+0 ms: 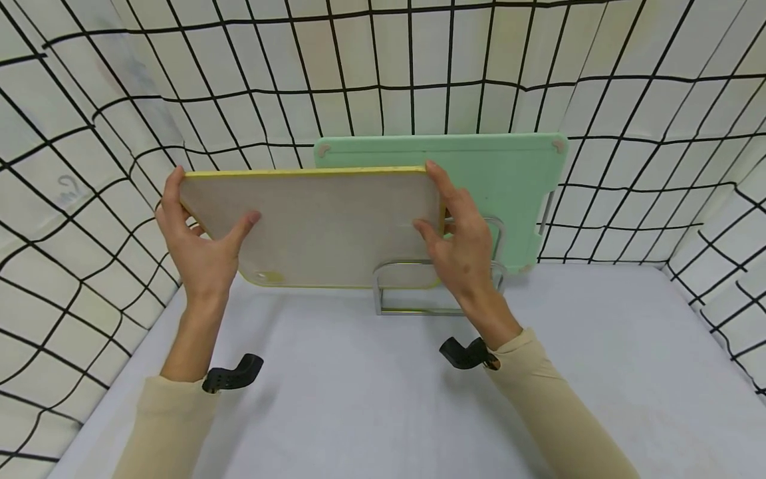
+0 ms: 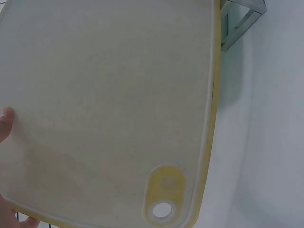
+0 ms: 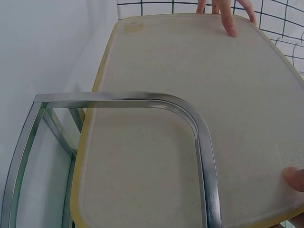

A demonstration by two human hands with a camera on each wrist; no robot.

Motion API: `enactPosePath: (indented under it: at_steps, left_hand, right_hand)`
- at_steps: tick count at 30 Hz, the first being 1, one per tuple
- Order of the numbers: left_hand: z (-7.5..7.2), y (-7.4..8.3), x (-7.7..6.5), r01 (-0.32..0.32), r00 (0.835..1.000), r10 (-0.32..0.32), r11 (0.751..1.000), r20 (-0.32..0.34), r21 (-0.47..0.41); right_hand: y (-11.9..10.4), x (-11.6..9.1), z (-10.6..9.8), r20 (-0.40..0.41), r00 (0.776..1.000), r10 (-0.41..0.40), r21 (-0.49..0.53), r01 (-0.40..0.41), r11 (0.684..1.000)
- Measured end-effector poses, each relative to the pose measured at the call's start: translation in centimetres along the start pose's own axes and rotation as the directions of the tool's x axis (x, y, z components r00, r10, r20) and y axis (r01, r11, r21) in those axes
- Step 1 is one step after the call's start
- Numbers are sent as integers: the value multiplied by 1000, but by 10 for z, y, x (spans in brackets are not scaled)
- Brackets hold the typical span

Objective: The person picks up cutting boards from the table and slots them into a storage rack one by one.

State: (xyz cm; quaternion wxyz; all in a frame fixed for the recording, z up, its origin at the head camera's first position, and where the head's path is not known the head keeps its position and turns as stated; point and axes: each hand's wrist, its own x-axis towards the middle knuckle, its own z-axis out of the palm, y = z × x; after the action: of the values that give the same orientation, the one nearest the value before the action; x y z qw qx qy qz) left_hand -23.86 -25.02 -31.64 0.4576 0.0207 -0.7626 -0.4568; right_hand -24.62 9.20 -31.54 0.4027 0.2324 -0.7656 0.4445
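A grey cutting board (image 1: 323,226) with a yellow rim is held on edge between both hands. My left hand (image 1: 206,259) grips its left end, thumb across the near face and fingers around the edge. At the upper right corner my right hand (image 1: 463,249) holds it, thumb on the face. The board's right end lies behind the front loop of a metal rack (image 3: 118,99). Low on its left end, a yellow patch with a hole (image 2: 161,210) shows. Behind stands a mint green cutting board (image 1: 526,193), upright at the rack and partly hidden by the grey one.
White cloth-like surface (image 1: 359,386) lies under the rack. Black wire grid panels (image 1: 413,86) rise at the back and on both sides, with pale sheeting behind them. A black strap mount sits on the left wrist (image 1: 233,376) and another on the right wrist (image 1: 469,352).
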Motion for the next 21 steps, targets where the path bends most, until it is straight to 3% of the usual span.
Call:
enactPosePath:
  at_steps: [6,15,21]
  left_hand:
    - [2,4,-1,-4,1000,4,1000,1,-14]
    - [2,28,-8,12,1000,-12,1000,11,4]
    - [5,16,-5,-7,1000,7,1000,18,13]
  right_hand:
    - [2,-1,-3,-5,1000,30,51,-30,998]
    - [7,-1,-7,-28,1000,4,14,-4,1000]
    - [8,-2,-10,-32,999,22,22,-21,1000]
